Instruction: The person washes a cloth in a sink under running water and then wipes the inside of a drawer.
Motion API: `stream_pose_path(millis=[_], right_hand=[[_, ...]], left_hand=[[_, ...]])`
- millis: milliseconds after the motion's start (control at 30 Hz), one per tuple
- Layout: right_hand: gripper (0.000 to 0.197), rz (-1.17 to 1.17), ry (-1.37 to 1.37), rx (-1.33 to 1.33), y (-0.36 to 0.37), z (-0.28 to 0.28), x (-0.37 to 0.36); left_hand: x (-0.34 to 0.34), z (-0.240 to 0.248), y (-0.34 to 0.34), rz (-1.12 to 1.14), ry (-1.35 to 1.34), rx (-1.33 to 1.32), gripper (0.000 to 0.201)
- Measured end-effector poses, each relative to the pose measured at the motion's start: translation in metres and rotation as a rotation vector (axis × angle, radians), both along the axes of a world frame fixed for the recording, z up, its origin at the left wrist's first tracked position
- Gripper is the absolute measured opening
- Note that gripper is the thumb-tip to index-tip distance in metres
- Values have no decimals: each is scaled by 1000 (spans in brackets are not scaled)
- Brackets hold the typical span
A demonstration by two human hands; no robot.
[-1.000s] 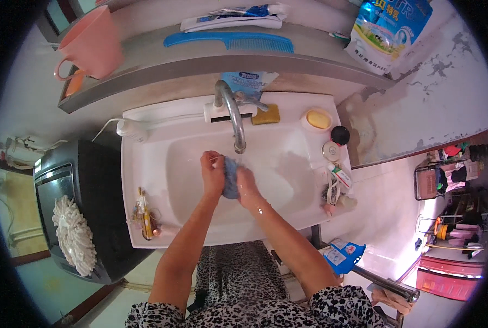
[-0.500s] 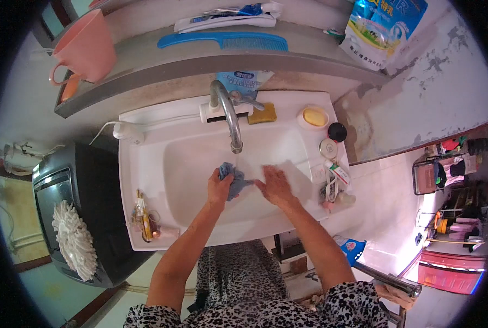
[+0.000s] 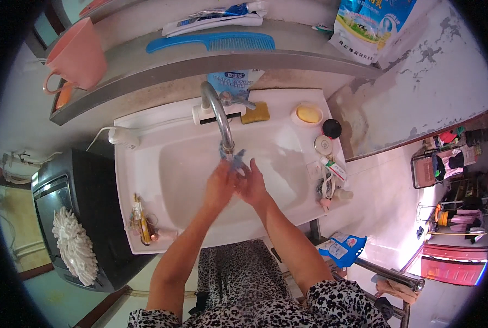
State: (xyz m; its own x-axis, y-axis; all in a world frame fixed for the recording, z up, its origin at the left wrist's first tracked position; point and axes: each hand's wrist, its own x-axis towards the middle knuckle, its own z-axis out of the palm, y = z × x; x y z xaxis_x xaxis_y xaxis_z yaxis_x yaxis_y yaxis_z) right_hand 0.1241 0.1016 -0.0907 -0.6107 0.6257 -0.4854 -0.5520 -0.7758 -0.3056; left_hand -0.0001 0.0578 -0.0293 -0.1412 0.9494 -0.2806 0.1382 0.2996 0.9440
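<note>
- White sink (image 3: 145, 180), wide and shallow, filling the middle of the scene under a grey shelf (image 3: 200, 60) on the far wall.
- Black washing machine (image 3: 91, 218) to the left of the sink, with a white mop head (image 3: 74, 246) resting on its near edge.
- Blue-and-white pouch (image 3: 372, 27) standing at the right end of the shelf; pink cup (image 3: 77, 57) at the left end; blue comb (image 3: 214, 42) lying flat between them, a toothpaste tube (image 3: 216, 16) just beyond it.
- Curved chrome tap (image 3: 217, 115) arching from the far rim to the centre of the basin.
- Left hand (image 3: 220, 183) and right hand (image 3: 253, 183) pressed together in the basin right under the spout, both closed around a small blue cloth (image 3: 235, 160), its upper edge poking out above the fingers.
- Yellow sponge (image 3: 255, 113) on the far rim, right of the tap base; round soap dish (image 3: 308, 114) with a yellow bar just beyond it to the right.
- Small bottles and tubes (image 3: 331, 180) crowded on the right rim; a few more (image 3: 142, 224) on the near-left corner.
</note>
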Motion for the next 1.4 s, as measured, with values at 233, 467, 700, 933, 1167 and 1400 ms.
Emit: stream_pose_path(millis=[233,467,700,933,1167,1400], right_hand=[[38,-206,-153,41,-27,5,-44],[25,-5,-646,491,-6,3,-37],[52,223,15,25,-16,78,-22],[35,521,-345,436,13,73,4],[26,664,-774,838,11,95,-15],[29,701,-1077,1318,14,84,-27]], left_hand=[[0,-58,-8,37,457,430,37],[0,-24,-4,414,-510,59,42],[-9,-17,-2,142,131,392,44],[-27,16,13,-211,346,556,34],[-25,15,17,-161,511,344,30],[-34,-8,31,-345,861,427,30]])
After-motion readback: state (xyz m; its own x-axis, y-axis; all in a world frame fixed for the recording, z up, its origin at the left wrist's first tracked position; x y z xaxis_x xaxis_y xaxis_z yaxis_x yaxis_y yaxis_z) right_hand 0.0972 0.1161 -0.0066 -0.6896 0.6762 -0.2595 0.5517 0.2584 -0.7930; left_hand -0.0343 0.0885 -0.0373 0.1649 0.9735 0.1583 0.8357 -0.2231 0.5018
